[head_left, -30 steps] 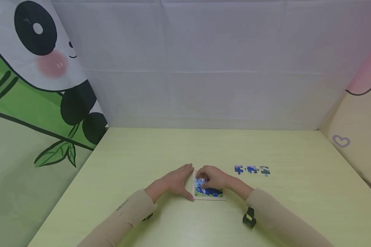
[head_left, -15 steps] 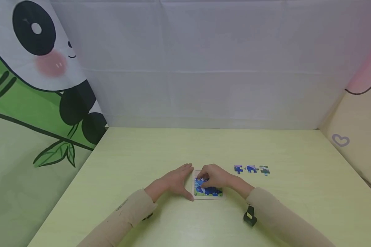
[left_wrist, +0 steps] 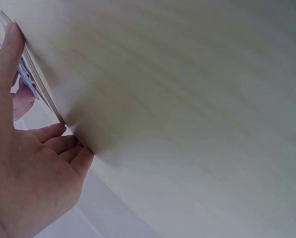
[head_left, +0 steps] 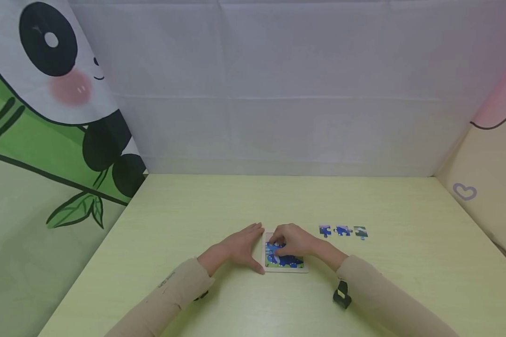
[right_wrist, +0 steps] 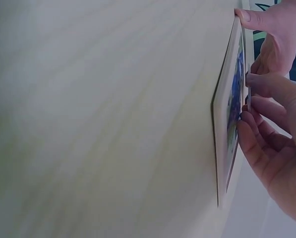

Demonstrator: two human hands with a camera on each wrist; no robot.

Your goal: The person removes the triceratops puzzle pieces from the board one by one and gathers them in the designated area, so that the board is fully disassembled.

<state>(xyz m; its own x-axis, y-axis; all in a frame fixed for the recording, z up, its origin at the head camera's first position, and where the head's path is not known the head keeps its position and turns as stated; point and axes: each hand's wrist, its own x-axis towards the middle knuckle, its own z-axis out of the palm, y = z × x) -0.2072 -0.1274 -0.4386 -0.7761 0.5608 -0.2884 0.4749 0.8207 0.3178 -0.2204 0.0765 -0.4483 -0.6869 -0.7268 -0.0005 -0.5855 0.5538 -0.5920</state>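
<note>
A small square jigsaw board point(head_left: 286, 270) with a pale rim and a blue dinosaur picture lies on the table. Along its left side my left hand point(head_left: 241, 248) is spread, thumb at the near corner and fingers at the far one; the left wrist view shows this hand point(left_wrist: 38, 153) touching the board's edge. Over the upper part of the picture, my right hand point(head_left: 293, 241) pinches a puzzle piece point(right_wrist: 249, 91), seen edge-on in the right wrist view, tilted up from the board. My right fingers hide part of the picture in the head view.
Three loose puzzle pieces lie in a row to the right, beyond my right hand: a left one point(head_left: 325, 230), a middle one point(head_left: 343, 230) and a right one point(head_left: 360, 231). A white cloth wall point(head_left: 286, 117) stands behind the table point(head_left: 219, 201).
My right hand shifts very slightly at the board, still pinching the piece. My left hand and the loose pieces stay in place.
</note>
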